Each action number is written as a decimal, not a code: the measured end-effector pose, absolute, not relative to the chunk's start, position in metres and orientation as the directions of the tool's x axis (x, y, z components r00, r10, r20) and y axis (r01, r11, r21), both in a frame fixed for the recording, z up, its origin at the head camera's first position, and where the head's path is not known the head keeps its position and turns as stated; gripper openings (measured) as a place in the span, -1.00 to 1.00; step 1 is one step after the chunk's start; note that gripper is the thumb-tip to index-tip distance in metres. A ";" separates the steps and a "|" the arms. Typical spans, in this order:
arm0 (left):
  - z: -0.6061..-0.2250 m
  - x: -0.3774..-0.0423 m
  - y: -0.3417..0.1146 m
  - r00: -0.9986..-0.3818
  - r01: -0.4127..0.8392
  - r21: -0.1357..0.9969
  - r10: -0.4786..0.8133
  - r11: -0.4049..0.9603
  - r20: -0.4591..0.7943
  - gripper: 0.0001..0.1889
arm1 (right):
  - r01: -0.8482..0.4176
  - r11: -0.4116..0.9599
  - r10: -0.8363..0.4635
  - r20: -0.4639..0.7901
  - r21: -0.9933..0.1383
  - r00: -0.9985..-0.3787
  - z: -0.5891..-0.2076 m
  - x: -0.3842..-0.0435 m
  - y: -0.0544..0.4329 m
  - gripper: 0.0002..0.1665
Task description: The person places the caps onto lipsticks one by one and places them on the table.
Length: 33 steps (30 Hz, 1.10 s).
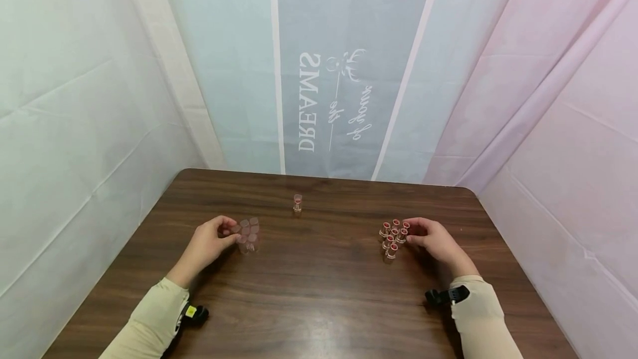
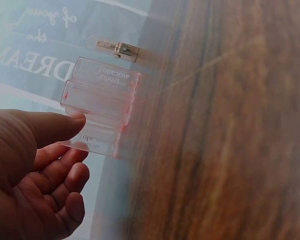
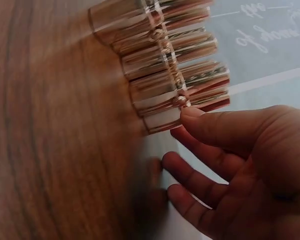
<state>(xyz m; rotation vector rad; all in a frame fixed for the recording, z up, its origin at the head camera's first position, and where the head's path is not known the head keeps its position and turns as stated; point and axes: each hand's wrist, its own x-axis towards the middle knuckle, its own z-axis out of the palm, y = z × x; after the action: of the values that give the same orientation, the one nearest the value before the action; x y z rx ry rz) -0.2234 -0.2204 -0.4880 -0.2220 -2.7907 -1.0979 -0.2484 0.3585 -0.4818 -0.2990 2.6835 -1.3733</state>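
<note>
At the left of the table, several clear plastic lipstick caps [image 1: 251, 237] stand upright in a tight cluster. My left hand [image 1: 211, 241] pinches the cap on the cluster's near-left side between thumb and fingers; printed lettering shows on the caps [image 2: 102, 75] in the left wrist view. Across the table is a group of gold lipstick tubes [image 1: 389, 242] with red tops, packed close together. My right hand [image 1: 437, 241] pinches the outermost lipstick tube [image 3: 162, 120], thumb at its metal collar and index finger partly hidden behind. The other right fingers are loosely bent beside it.
A single lipstick tube with a clear cap [image 1: 297, 204] stands at the back, between the two groups. Brown wood-grain table [image 1: 319, 281] lies beneath everything. Fabric curtains [image 1: 344, 15] hang behind and on both sides, the back one with white lettering.
</note>
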 end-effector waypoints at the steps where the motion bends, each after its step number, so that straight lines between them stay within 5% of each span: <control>1: -0.488 -0.223 -0.221 -0.980 0.186 0.666 0.087 0.722 0.180 -0.71 | -0.133 0.570 -0.234 -0.005 -0.811 -0.972 -0.483 -0.249 0.359 -0.49; 10: -0.488 -0.223 -0.222 -0.983 0.169 0.671 0.074 0.722 0.168 -0.71 | -0.211 0.654 -0.251 0.054 -0.727 -0.966 -0.495 -0.256 0.359 -0.65; 21: -0.489 -0.224 -0.223 -0.978 0.178 0.684 0.050 0.708 0.203 -0.73 | -0.147 0.701 -0.145 0.062 -0.698 -0.987 -0.499 -0.255 0.364 -0.71; 33: -0.486 -0.223 -0.223 -0.969 0.187 0.684 0.020 0.705 0.245 -0.71 | -0.141 0.636 0.146 0.298 -0.759 -0.943 -0.428 -0.231 0.336 -0.54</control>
<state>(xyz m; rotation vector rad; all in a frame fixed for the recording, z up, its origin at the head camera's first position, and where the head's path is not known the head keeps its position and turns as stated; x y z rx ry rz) -0.2227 -0.2231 -0.4857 -0.1654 -2.6942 -1.1163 -0.2309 0.3363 -0.4284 0.0051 3.1371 -1.5058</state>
